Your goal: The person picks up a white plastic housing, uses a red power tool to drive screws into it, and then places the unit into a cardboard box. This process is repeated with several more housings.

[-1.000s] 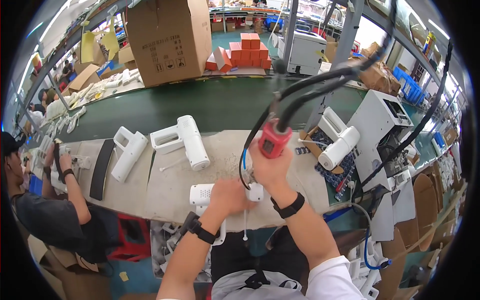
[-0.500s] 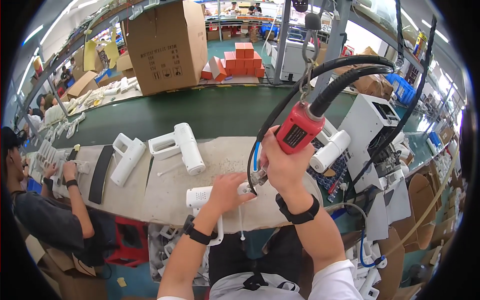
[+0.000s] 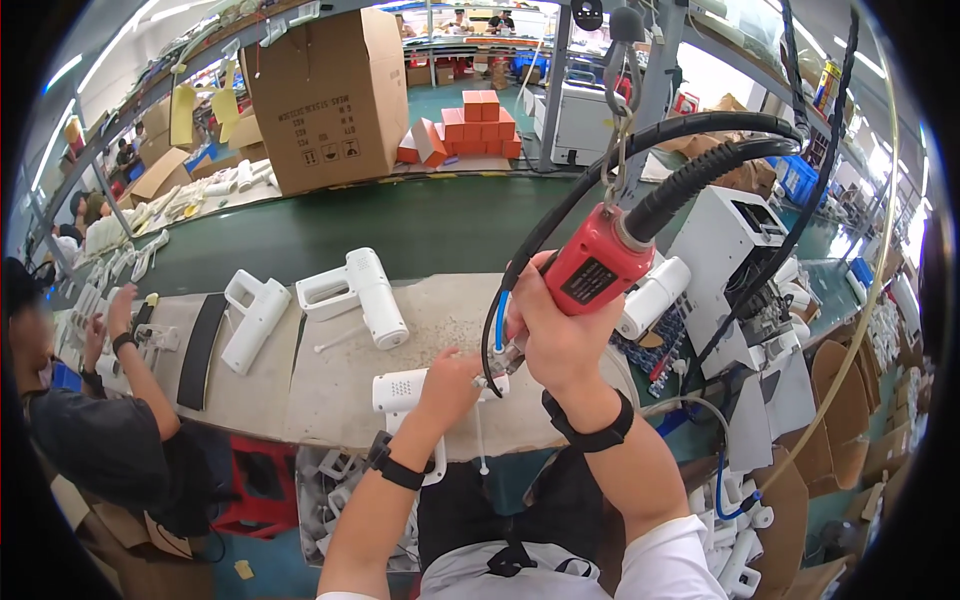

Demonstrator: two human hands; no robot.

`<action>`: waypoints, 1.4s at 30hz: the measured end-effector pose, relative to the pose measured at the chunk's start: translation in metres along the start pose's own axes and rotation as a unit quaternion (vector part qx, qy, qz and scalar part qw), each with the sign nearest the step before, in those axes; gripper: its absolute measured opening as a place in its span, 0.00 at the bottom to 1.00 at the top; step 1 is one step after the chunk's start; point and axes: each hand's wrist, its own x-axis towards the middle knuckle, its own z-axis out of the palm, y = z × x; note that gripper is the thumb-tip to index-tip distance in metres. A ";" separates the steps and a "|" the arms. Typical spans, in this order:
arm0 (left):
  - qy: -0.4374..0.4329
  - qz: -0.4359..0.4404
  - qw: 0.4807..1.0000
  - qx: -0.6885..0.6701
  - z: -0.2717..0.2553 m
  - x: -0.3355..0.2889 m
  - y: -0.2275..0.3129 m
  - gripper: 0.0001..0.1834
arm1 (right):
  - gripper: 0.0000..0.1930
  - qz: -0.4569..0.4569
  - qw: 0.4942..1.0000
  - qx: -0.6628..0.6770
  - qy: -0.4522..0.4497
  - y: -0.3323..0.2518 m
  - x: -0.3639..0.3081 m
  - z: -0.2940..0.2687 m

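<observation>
My right hand (image 3: 568, 345) is wrapped around a red power screwdriver (image 3: 603, 258) that hangs from a hook and chain, a thick black cable at its top. Its metal tip end points down at a white gun-shaped housing (image 3: 392, 392) lying on the worktable. My left hand (image 3: 450, 388) is closed over that housing, fingers bent beside the driver's tip; what the fingertips pinch is too small to make out. Under my left wrist the housing's handle loop shows in part. A thin white stem (image 3: 482, 440) sticks out toward me at the table edge.
Two more white gun-shaped housings (image 3: 378, 300) (image 3: 257, 325) and a black curved strip (image 3: 203, 350) lie to the left. Beyond runs a green conveyor (image 3: 450, 220) with a large carton (image 3: 320, 110). A white machine (image 3: 735, 260) stands right. A co-worker (image 3: 100, 430) works at the left.
My left hand's fingers have drawn in from spread to bent around the driver's tip. The screwdriver has shifted slightly. The co-worker's hands have risen.
</observation>
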 end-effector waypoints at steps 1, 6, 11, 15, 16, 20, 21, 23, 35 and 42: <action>0.008 -0.006 1.000 -0.018 0.003 -0.001 -0.004 0.19 | 0.03 0.000 1.000 0.000 0.001 0.000 0.000 0.000; 0.004 -0.020 0.999 -0.051 -0.003 0.001 0.001 0.18 | 0.03 0.000 1.000 0.010 -0.008 -0.002 0.000 -0.002; 0.032 -0.018 0.996 -0.078 -0.001 0.002 -0.003 0.16 | 0.05 0.034 0.998 0.054 0.005 -0.007 -0.001 -0.001; 0.035 -0.026 0.998 -0.039 -0.008 0.001 0.003 0.17 | 0.03 -0.005 0.999 0.032 0.002 -0.003 0.002 -0.003; 0.033 0.007 0.999 0.008 -0.009 0.005 0.006 0.21 | 0.03 -0.005 0.999 0.033 0.002 0.001 0.003 -0.004; -0.106 -0.032 0.977 0.185 -0.020 0.013 0.014 0.42 | 0.06 -0.005 0.999 -0.049 -0.001 0.025 0.008 -0.013; -0.105 -0.032 0.976 0.186 -0.021 0.013 0.017 0.42 | 0.06 -0.008 0.998 -0.057 0.006 0.031 0.008 -0.015; -0.248 -0.140 0.925 0.252 -0.018 0.014 0.022 0.45 | 0.06 0.000 0.998 -0.061 0.010 0.041 0.008 -0.016; -0.270 -0.182 0.912 0.250 -0.016 0.021 0.022 0.35 | 0.06 0.046 0.995 -0.093 0.007 0.085 0.006 -0.009; -0.217 -0.117 0.924 0.294 -0.005 0.011 0.011 0.33 | 0.04 0.022 0.997 -0.073 0.014 0.071 0.006 -0.013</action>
